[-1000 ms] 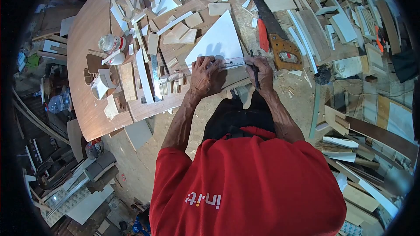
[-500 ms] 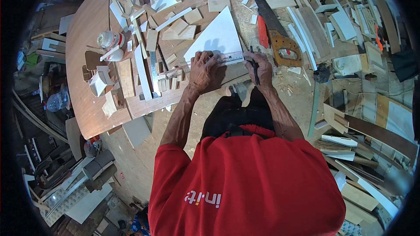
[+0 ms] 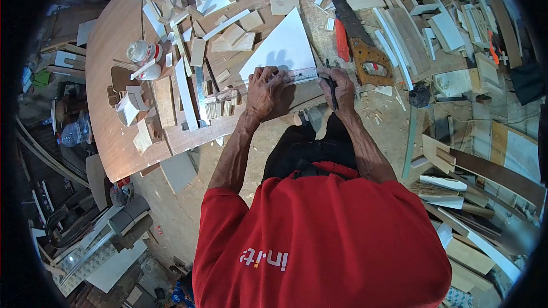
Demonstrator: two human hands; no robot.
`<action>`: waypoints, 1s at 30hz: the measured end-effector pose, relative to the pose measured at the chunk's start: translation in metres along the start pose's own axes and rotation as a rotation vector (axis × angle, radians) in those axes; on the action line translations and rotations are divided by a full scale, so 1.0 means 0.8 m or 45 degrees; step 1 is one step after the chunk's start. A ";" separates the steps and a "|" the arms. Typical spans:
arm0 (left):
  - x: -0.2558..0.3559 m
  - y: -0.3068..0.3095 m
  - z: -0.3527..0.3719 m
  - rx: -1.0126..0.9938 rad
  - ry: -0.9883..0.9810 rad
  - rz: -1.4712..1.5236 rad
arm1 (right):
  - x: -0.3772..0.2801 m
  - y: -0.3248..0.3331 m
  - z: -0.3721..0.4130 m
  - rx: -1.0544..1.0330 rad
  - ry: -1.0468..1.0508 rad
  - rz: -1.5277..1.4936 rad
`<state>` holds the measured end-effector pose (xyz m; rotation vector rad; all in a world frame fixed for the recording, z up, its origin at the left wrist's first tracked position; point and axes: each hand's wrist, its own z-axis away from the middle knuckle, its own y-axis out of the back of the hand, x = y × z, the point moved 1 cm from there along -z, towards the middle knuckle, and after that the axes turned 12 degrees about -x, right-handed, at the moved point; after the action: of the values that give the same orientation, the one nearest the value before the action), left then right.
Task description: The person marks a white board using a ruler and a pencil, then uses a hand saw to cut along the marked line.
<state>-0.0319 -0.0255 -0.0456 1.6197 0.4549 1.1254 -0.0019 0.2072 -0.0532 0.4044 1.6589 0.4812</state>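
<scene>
A white triangular board (image 3: 289, 40) lies near the table's front edge, its point towards the far side. Across its near edge runs a short, pale ruler-like strip (image 3: 302, 73) with small dark marks. My left hand (image 3: 263, 92) has its fingers bent and pressed down on the strip's left end, the thumb side towards the board. At the strip's right end is my right hand (image 3: 338, 88), closed around a slim black pen (image 3: 332, 92). The pen's upper part slants along the fingers. Shadows of the left fingers fall on the white board.
Several wood offcuts (image 3: 234, 35) cover the table (image 3: 117, 40) beyond and left of the board. Jars (image 3: 144, 52) stand at left. A handsaw with a wooden handle (image 3: 369, 57) and a red object (image 3: 342, 40) lie right of the board. Scrap wood is piled at far right.
Almost nothing differs. Both hands keep their places at the strip, and the board and pen look nearly unchanged.
</scene>
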 end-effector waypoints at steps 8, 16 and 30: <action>0.004 0.005 0.000 -0.058 0.034 -0.002 | 0.002 -0.004 0.000 0.031 -0.003 -0.035; 0.006 0.004 0.000 -0.040 0.034 0.033 | -0.002 -0.001 0.000 0.018 -0.008 -0.034; 0.007 0.002 0.000 0.013 -0.011 0.025 | 0.000 0.000 0.003 -0.011 -0.031 -0.026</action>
<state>-0.0297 -0.0220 -0.0417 1.6411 0.4404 1.1321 0.0003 0.2076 -0.0537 0.3851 1.6356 0.4669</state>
